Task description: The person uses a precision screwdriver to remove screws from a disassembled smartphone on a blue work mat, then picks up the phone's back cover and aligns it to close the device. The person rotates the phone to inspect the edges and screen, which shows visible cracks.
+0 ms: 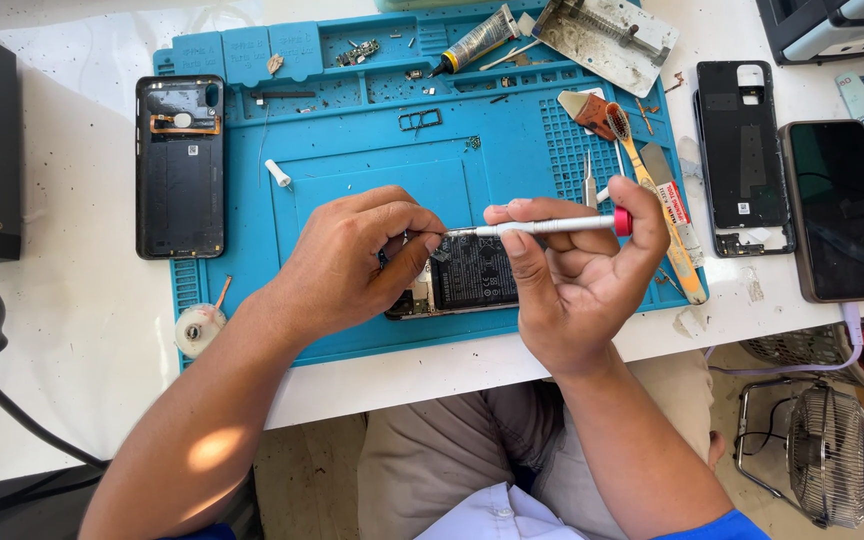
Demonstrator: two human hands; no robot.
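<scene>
On the blue mat (352,330), hands (352,262) hold screwdriver (552,226) over phone (472,272).

Both bare forearms came up from the bottom edge and angled toward each other above the lap. The left hand (347,265) lay palm down, knuckles upward, its fingers curled in and the thumb meeting the fingertips in what looked like a pinch, though the grip itself was hidden. The right hand (577,275) was turned palm up, wrist bent back, thumb and forefinger closed together, the remaining fingers folded loosely.
</scene>
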